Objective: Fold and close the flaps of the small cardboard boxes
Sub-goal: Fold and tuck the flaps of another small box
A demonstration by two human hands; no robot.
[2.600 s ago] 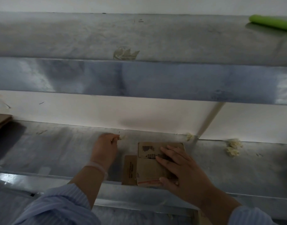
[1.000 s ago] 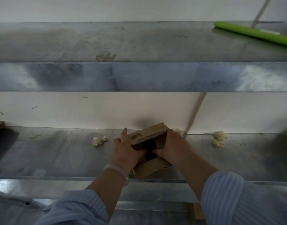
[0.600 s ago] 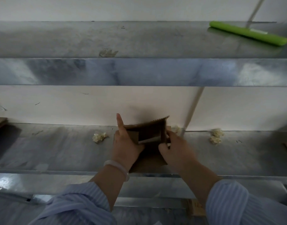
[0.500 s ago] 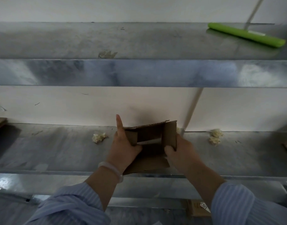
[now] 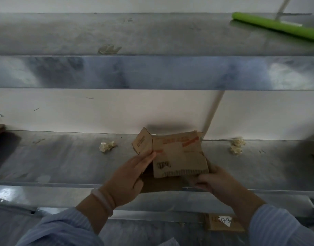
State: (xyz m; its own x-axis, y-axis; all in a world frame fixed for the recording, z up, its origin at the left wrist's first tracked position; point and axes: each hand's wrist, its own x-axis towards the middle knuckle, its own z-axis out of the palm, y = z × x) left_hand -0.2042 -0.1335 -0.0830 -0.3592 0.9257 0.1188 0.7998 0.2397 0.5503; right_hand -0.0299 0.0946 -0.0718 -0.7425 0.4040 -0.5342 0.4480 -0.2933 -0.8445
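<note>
Holding the small cardboard box [image 5: 179,157] over the front of the steel worktop [image 5: 63,162], both hands have a grip on it. The left hand [image 5: 129,176] pinches its left edge, thumb at the crease where a side flap [image 5: 142,142] sticks out, and the right hand [image 5: 216,183] clasps the lower right corner. A crumpled paper scrap [image 5: 107,146] lies left of the box, and a green roll [image 5: 275,26] rests on the upper shelf [image 5: 152,32].

In view are one small cardboard box [image 5: 179,157], two hands, a left hand [image 5: 129,176] and a right hand [image 5: 215,183], one bracelet [image 5: 103,201], one green mop head [image 5: 277,26] on the far shelf [image 5: 152,32], and three crumpled paper wads, a single wad [image 5: 107,147] on the left and a pair [image 5: 238,141] on the right.
</note>
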